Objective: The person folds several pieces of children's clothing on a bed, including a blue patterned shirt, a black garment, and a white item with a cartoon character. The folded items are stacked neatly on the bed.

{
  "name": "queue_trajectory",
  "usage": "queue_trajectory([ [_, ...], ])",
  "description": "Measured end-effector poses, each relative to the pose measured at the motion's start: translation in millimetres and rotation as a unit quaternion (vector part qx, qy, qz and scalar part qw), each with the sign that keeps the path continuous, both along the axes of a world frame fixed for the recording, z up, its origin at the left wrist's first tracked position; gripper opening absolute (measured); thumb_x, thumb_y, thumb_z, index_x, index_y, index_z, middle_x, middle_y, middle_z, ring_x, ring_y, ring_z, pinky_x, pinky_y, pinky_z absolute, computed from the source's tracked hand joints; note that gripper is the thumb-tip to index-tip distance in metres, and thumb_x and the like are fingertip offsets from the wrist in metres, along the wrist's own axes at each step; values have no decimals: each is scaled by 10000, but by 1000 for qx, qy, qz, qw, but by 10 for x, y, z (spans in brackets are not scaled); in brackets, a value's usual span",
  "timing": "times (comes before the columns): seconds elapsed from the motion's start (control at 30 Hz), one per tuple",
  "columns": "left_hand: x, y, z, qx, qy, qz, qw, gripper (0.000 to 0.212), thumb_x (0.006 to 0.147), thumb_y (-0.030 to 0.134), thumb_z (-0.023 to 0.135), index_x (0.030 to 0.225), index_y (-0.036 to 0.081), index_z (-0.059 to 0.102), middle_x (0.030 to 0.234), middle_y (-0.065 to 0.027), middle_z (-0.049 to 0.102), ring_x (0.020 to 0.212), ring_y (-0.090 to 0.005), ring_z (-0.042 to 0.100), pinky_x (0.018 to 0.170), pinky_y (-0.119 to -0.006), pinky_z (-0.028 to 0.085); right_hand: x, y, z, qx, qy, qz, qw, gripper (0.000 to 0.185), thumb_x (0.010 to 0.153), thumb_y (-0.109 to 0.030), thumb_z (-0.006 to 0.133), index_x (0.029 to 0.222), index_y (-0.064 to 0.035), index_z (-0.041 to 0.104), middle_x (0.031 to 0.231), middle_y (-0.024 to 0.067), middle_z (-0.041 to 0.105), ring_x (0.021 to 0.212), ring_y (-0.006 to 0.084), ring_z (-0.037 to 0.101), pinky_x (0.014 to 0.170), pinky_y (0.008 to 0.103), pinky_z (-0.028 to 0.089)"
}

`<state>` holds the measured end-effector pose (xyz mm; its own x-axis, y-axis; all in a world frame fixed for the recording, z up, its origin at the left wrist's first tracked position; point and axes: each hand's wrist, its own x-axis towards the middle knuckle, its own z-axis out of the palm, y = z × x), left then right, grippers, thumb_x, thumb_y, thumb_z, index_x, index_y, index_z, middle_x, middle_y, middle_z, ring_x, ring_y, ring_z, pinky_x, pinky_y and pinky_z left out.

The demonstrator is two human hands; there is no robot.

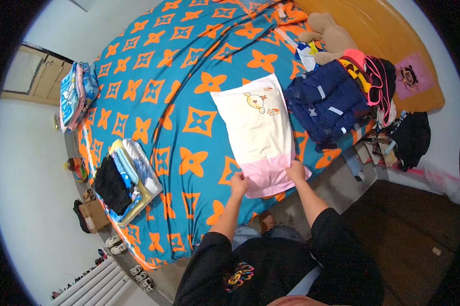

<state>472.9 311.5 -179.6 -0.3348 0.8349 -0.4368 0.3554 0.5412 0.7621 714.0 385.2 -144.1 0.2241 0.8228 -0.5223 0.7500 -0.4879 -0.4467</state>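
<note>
A cream pillow case with a pink end panel and a printed cartoon chick, the pillow (258,132), lies flat on the patterned bed sheet (199,122) in front of me. My left hand (239,184) pinches the left edge of its pink end. At the right edge of that pink end, my right hand (296,172) grips the fabric. The pink hem reaches down towards the near side of the bed. How full the pillow is cannot be made out.
Right of the pillow sit a navy backpack (329,103), a heap of clothes and a tan plush toy (333,36). Folded textiles (128,179) lie on the left, with another folded stack (78,95) farther off. Shoes (117,244) and a cardboard box (94,215) stand along the floor.
</note>
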Motion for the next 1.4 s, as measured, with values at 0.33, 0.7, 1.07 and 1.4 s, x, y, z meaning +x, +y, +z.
queue_trajectory([
  [0.33,-1467,-445,911,51,102,3,993,232,775,97,653,955,-49,669,799,-192,674,737,-292,664,676,-361,518,-1264,-1254,137,-42,141,75,986,499,657,-147,743,1115,4,613,1081,200,655,990,326,641,871,384,498],
  [0.7,-2582,-1263,1418,40,344,-3,938,255,770,78,592,1006,55,685,955,-172,655,958,-370,572,848,-458,441,-2458,-2323,618,-430,404,53,805,260,812,-63,668,1063,-5,632,732,70,656,525,109,533,442,236,408],
  [1.07,-1932,-2276,27,-82,107,219,966,917,686,320,770,1335,-141,312,1312,-311,433,1217,-422,424,1038,-429,353,-1738,-1085,-312,-114,173,242,948,346,739,-210,716,1018,-16,654,941,127,681,878,252,648,788,351,516],
  [1.4,-1410,-2378,-309,-44,0,423,905,1074,660,352,834,1353,-167,199,1390,-288,330,1292,-348,358,1076,-376,310,-1268,-260,-414,-41,-101,206,972,1145,625,-486,800,1483,-83,159,1370,196,455,1283,373,385,1040,581,273],
])
